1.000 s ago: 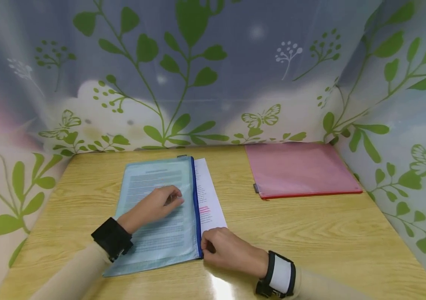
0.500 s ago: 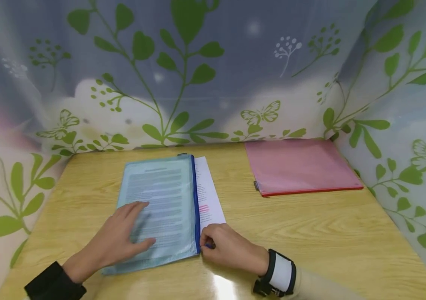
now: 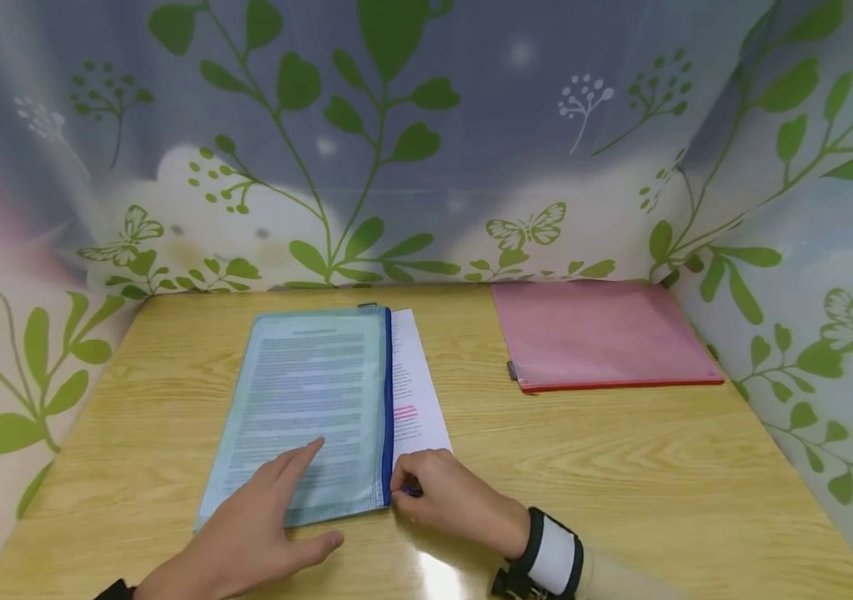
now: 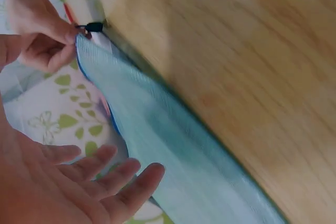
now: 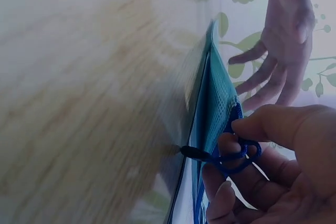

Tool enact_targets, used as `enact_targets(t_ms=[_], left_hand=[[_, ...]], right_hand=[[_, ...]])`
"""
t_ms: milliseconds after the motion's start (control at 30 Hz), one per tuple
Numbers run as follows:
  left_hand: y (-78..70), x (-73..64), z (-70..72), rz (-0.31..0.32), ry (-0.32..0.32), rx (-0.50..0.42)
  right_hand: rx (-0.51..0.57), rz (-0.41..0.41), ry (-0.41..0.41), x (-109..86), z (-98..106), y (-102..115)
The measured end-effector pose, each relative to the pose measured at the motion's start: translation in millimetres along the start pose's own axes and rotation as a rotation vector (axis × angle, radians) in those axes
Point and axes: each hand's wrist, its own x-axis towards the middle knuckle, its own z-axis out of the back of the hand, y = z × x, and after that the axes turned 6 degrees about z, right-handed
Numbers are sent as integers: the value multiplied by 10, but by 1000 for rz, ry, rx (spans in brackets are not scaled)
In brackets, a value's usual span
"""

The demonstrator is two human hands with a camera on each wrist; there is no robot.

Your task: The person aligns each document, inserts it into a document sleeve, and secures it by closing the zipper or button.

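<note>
A translucent blue zip document pouch (image 3: pixel 313 375) with a printed sheet inside lies on the wooden table. Its dark blue zip edge (image 3: pixel 388 392) runs down the right side. My right hand (image 3: pixel 459 500) pinches the pouch's near right corner by the zip. In the right wrist view a blue pull cord (image 5: pixel 254 158) with a black tip (image 5: pixel 194 153) loops among those fingers. My left hand (image 3: pixel 246 529) hovers by the near left part of the pouch, fingers spread and holding nothing. A printed paper (image 3: pixel 420 392) with pink highlighting shows beyond the zip edge, partly covered.
A pink zip pouch (image 3: pixel 606 333) with a red zip lies at the back right of the wooden table (image 3: pixel 584 467). Leaf-patterned curtains (image 3: pixel 426 192) stand around the table's back and sides.
My left hand has drawn back from the middle of the blue pouch toward the near edge, its fingers spreading. The right hand stays at the zip corner.
</note>
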Motion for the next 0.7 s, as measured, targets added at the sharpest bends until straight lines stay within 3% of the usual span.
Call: enact_targets(t_ms=[100, 233, 400, 567, 700], left_hand=[[-97, 14, -53, 13, 33, 18], [-206, 68, -119, -45, 5, 30], [-291, 134, -210, -160, -11, 50], [-349, 185, -326, -267, -103, 71], [-403, 221, -380, -244, -137, 49]], right_hand=[[5, 8, 6, 1, -26, 17], [1, 23, 17, 9, -39, 31], [14, 17, 26, 20, -53, 36], [28, 3, 22, 23, -60, 46], [39, 9, 15, 27, -69, 56]])
